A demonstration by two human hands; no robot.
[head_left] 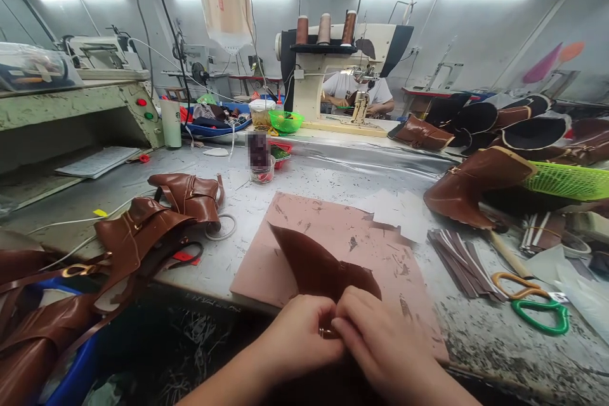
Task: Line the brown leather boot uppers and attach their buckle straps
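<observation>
A brown leather boot upper lies over the near edge of the pink cutting mat, its pointed end toward the far left. My left hand is closed on its near part. Close beside it, my right hand is also closed, thumb and fingers pinching at the same spot. Between the two hands shows a small metal buckle. The leather under my palms is hidden, and I cannot make out the strap at the buckle.
Finished-looking boot uppers pile up at left, over a blue bin. On the right are another upper, dark strips, green-handled scissors and a green basket. Behind a sewing machine sits a co-worker.
</observation>
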